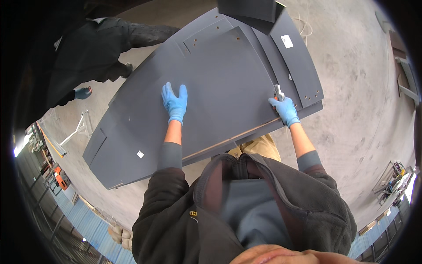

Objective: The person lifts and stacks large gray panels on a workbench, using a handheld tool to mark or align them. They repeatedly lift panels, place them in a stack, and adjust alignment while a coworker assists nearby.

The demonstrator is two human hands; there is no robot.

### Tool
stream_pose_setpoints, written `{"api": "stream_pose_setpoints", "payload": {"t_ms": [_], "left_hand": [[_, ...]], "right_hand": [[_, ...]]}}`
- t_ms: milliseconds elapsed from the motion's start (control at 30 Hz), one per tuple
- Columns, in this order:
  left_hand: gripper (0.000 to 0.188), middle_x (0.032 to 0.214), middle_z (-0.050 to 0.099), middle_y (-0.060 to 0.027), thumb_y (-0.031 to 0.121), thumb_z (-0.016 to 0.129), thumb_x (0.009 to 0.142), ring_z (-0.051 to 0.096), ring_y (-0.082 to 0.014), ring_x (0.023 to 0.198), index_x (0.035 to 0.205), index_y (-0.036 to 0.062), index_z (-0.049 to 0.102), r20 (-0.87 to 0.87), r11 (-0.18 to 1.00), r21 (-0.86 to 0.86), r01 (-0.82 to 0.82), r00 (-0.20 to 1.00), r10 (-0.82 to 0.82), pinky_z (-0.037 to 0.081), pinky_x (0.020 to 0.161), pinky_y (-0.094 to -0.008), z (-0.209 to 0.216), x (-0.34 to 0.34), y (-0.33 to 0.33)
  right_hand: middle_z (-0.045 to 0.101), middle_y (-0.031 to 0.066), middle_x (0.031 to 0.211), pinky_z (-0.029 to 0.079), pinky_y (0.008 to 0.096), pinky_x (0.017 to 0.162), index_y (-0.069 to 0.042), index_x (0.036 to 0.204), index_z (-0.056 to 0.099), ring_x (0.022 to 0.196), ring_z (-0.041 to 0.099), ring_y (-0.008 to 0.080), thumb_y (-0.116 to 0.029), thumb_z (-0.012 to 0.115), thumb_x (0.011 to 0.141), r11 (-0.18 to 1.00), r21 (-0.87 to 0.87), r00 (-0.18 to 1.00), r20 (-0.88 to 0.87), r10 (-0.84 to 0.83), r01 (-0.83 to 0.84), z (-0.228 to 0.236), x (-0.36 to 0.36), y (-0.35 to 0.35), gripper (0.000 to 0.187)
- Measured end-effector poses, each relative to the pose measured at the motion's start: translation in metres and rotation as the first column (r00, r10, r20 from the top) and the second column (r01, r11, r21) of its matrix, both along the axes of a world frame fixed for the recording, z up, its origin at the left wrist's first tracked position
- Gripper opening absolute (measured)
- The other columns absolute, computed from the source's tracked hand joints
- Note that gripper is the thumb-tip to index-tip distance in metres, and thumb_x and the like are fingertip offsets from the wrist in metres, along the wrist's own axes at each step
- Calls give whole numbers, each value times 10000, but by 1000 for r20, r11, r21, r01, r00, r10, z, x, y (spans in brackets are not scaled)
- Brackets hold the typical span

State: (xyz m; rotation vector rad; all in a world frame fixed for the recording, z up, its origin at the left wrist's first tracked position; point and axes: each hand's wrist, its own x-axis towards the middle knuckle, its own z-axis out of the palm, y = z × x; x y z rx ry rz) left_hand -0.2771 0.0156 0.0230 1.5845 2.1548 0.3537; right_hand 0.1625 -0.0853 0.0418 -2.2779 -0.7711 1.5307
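Note:
Large dark grey panels (215, 83) lie stacked in front of me, with drilled holes along some edges and a pale raw strip on the near edge. My left hand (175, 104), in a blue glove, is spread with fingers apart over the left-middle of the top panel; whether it presses down I cannot tell. In my gloved right hand (286, 111), near the stack's right end, is a small silver tool with an orange part, which looks like an air blow gun (278, 91). My fingers are wrapped round its body, hiding much of it.
A person in dark clothes (92, 48) stands at the far left, one gloved hand (82, 93) lowered. A dark box-like piece (248, 13) sits at the stack's far end. A thin hose (307, 28) lies on the concrete floor (351, 88). A white metal stand (79, 128) is at left.

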Motion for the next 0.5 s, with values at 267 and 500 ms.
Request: {"api": "stream_pose_setpoints", "payload": {"t_ms": [267,500], "left_hand": [[935,1730,297,-266,637,599,987,232,-465,1616,1664,40,353,-313,996,90,8,950,21,210,1301,-556,7,-4,-3],[903,1708,348,-261,610,621,991,289,-472,1592,1652,43,379,-323,982,185,42,946,21,248,1285,-568,29,2,-22]], "right_hand": [[659,16,730,485,308,643,-12,836,694,653,577,107,-321,790,886,998,-34,996,-66,-59,57,88,0,-22,327],[655,28,727,487,322,646,-10,839,692,656,588,121,-336,779,909,1000,-3,999,-46,17,-17,115,5,-18,344]]}}
